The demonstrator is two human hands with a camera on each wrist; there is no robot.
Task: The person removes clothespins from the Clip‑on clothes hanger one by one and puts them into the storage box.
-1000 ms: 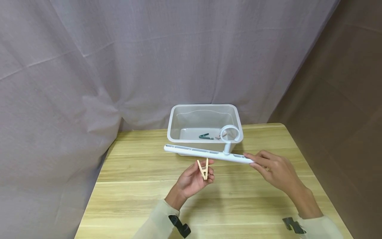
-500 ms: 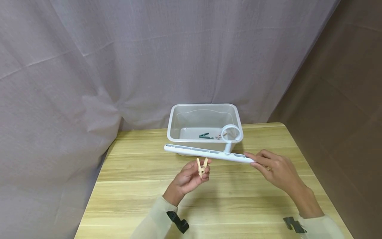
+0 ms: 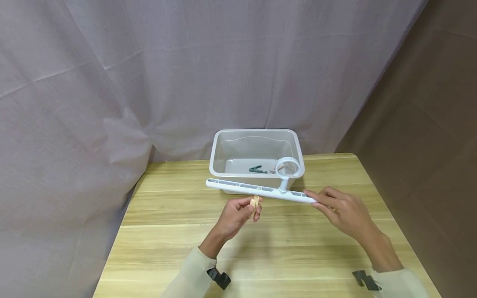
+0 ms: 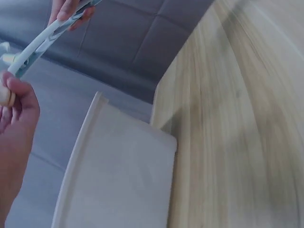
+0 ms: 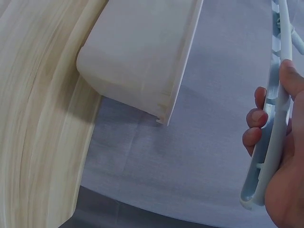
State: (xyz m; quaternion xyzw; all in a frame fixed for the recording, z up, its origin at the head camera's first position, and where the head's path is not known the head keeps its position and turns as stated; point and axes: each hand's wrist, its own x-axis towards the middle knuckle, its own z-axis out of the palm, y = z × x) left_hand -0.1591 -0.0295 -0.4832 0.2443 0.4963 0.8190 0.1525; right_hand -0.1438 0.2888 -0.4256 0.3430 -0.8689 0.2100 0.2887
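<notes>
A pale blue-white hanger [image 3: 238, 189] with a round hook is held up level with the front of the bin, its bar slightly lower on the right. My right hand [image 3: 346, 211] grips the bar's right end, thumb on one side and fingers on the other in the right wrist view. My left hand [image 3: 231, 217] pinches a beige clothespin [image 3: 255, 203] between thumb and fingers. The clothespin's upper end is right at the bar's lower edge, left of the hook. In the left wrist view, the clothespin [image 4: 6, 97] is partly cut off by the frame edge.
Behind the hanger, a light grey plastic bin [image 3: 257, 131] stands at the back of the wooden table [image 3: 167, 240]. Inside it lie a dark green clothespin [image 3: 257, 169] and a small pinkish piece partly behind the hook. Grey curtain [image 3: 186, 74] hangs behind, brown cloth [image 3: 428, 124] at right.
My left hand has turned the beige clothespin; its spread legs faced the camera before, and now the thumb closes over it. The right hand and hanger have barely moved.
</notes>
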